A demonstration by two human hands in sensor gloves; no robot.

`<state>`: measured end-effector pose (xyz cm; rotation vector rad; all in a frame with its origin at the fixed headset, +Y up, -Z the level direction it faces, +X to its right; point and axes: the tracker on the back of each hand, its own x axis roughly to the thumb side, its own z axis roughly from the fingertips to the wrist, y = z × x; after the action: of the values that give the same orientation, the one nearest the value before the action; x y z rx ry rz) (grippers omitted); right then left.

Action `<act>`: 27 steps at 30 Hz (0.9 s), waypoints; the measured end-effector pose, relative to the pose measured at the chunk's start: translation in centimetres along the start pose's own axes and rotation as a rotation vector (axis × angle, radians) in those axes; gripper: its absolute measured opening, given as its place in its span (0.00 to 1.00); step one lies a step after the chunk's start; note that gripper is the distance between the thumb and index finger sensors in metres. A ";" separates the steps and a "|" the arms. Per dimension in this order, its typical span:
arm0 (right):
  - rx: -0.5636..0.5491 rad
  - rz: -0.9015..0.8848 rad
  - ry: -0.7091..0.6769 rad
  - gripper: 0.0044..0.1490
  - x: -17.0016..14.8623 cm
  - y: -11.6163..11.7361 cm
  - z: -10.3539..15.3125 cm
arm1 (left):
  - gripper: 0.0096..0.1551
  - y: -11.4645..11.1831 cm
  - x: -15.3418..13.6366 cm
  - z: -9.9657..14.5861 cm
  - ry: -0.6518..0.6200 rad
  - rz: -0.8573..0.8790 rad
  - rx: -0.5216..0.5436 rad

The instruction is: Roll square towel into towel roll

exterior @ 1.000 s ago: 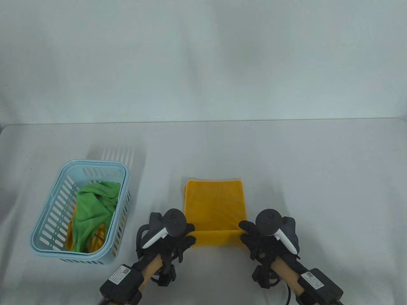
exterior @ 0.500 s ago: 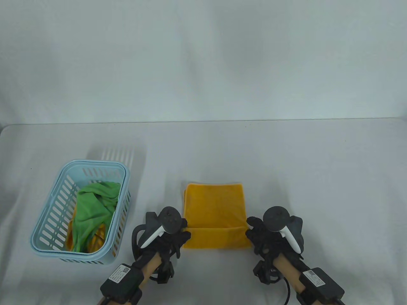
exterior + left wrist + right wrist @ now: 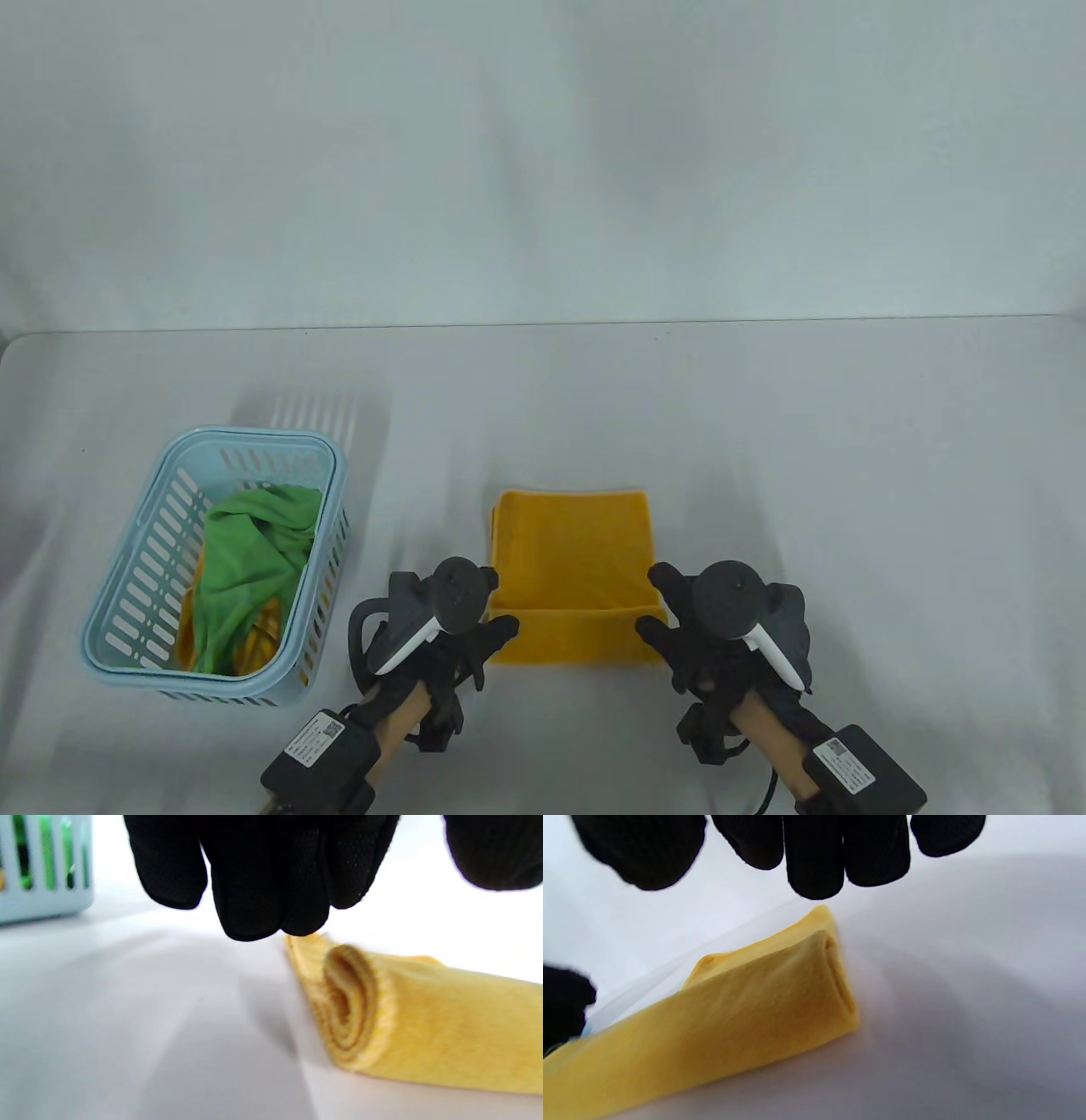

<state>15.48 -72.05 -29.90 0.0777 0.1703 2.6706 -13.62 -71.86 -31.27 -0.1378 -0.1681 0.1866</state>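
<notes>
Square yellow towel point(image 3: 570, 543): soft napped cloth, fuzzy matt pile, layered edges at rolled end point(image 3: 352, 1005). Light blue slotted basket point(image 3: 127, 620): smooth plastic, slight sheen. Crumpled green cloth point(image 3: 250, 564) inside basket: thin, smooth fabric, matt. White table covering point(image 3: 848, 475): matt, smooth. Black gloves on left hand point(image 3: 450, 649) and right hand point(image 3: 696, 645): fine-textured knit fabric, matt.

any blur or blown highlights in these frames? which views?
Table view: sharp, evenly lit, soft shadows by the basket. Left wrist view: fingers blurred, the table behind the towel blown white. Right wrist view: fingers soft, the table blown out at upper left, the towel end fairly sharp.
</notes>
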 end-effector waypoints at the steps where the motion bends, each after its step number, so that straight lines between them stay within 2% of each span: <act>1: 0.005 0.023 -0.019 0.46 0.3 0.2 0.1 | 0.46 0.1 0.3 0.2 -0.022 -0.016 0.009; 4: 0.053 0.135 -0.093 0.46 1.2 1.1 0.2 | 0.47 -0.3 1.8 0.6 -0.161 -0.091 -0.039; 6: 0.104 0.229 -0.103 0.46 1.4 2.2 0.1 | 0.46 -1.5 2.7 0.7 -0.223 -0.176 -0.087; 10: 0.146 0.287 -0.081 0.47 0.9 3.4 -0.3 | 0.47 -3.3 3.2 0.2 -0.220 -0.304 -0.120; 21: 0.164 0.385 -0.061 0.49 0.3 4.9 -0.9 | 0.49 -4.7 2.4 -0.6 -0.167 -0.320 -0.172; 27: 0.128 0.338 -0.042 0.39 0.1 4.7 -1.0 | 0.42 -4.7 2.4 -0.6 -0.154 -0.304 -0.176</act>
<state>13.23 -76.25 -30.25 0.2215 0.3424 2.9887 -10.35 -75.99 -30.82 -0.2712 -0.3565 -0.1220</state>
